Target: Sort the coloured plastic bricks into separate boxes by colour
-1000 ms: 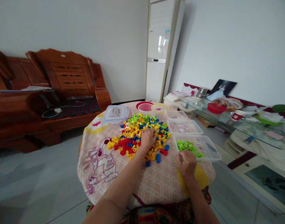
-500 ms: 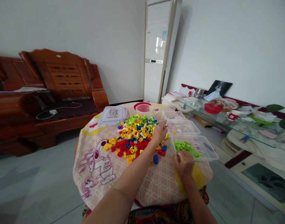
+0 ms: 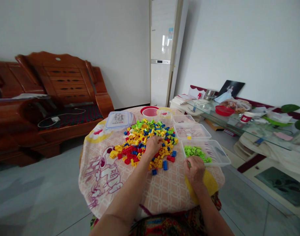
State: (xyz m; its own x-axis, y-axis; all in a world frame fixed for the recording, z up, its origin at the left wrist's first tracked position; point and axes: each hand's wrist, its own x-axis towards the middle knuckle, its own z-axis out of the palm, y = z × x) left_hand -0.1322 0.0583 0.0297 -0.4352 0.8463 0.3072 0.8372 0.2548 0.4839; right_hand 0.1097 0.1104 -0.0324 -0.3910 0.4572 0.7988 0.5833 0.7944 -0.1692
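Observation:
My left hand (image 3: 153,145) reaches into the middle of a heap of toy building bricks (image 3: 140,135) in yellow, red, blue and green. Its fingers are bent and pressed together among the bricks; whatever they grip is hidden. My right hand (image 3: 194,169) is curled closed at the near left corner of a clear plastic tray (image 3: 220,154). I cannot make out what is in that fist. Green bricks (image 3: 195,152) lie inside this tray. Behind it, a second clear tray (image 3: 204,131) has a small yellow brick (image 3: 189,138) by its near edge.
A third clear tray (image 3: 183,118) stands farther back. Pink and red bowls (image 3: 150,111) and a lidded box (image 3: 119,120) sit at the table's far side. Patterned cloth (image 3: 110,186) covers the round table. To the right is a cluttered glass shelf (image 3: 238,123); a wooden bench (image 3: 64,85) stands left.
My left hand has moved left, from beside the middle tray to the heap's centre. A blue brick now shows at the heap's near edge. My right hand stays at the tray corner.

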